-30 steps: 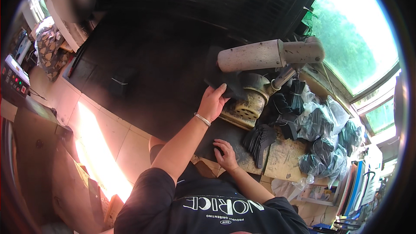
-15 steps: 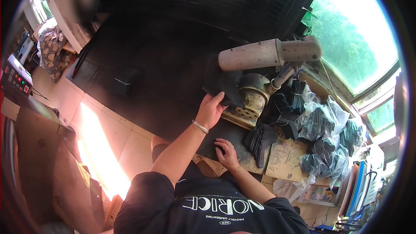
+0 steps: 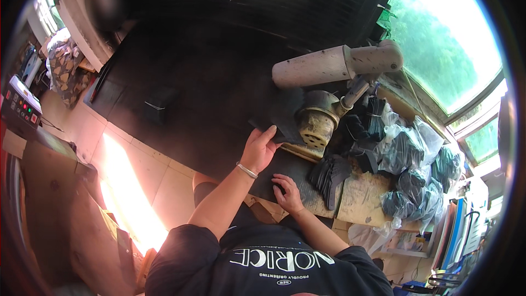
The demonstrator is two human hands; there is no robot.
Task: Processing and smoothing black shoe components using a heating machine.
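Two hands at work w/ dark sheet [image 3: 276,123], just left of the beige machine [image 3: 334,66]: left hand [image 3: 258,148] fingers clamped on it; right hand [image 3: 286,192] flat on desk [image 3: 356,197], fingers together.

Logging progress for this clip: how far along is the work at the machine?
Done, apparently: tied bundles of dark pieces in clear plastic bags, and a loose stack of dark flat pieces on the wooden bench. In hand: the left hand presses a dark flat piece against the round brass-coloured machine head; the right hand rests on a dark sheet. What remains cannot be told.
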